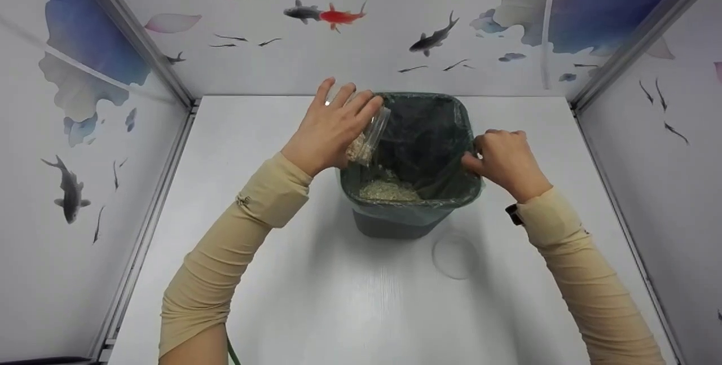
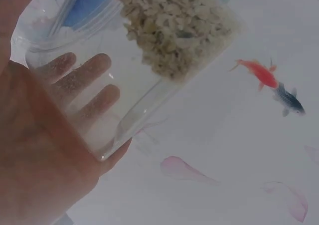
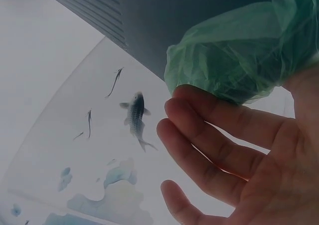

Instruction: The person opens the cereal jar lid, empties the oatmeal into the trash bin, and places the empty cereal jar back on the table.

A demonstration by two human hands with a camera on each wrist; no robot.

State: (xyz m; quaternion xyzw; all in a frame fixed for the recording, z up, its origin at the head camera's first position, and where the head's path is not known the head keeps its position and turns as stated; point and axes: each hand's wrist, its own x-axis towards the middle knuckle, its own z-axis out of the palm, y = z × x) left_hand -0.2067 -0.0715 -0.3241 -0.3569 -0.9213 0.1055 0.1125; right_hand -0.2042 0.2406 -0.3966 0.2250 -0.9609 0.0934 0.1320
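My left hand [image 1: 333, 128] grips a clear plastic jar [image 1: 378, 128] tipped over the left side of a trash can [image 1: 392, 226]. Pale dry flakes [image 2: 174, 30] are heaped toward the jar's mouth end, and fingers show through its wall. A green plastic liner [image 1: 431, 133] covers the can's inside and folds over its rim. More flakes [image 1: 389, 190] lie on the liner at the front left inside the can. At the can's right rim, my right hand [image 1: 505, 159] pinches the liner's edge, its other fingers below the folded plastic in the right wrist view.
On the white table [image 1: 361, 308], a clear round lid [image 1: 456, 255] lies just in front of the can to the right. Panels [image 1: 372, 66] printed with fish and petals stand behind and at both sides. A green cord [image 1: 232, 351] shows by the left elbow.
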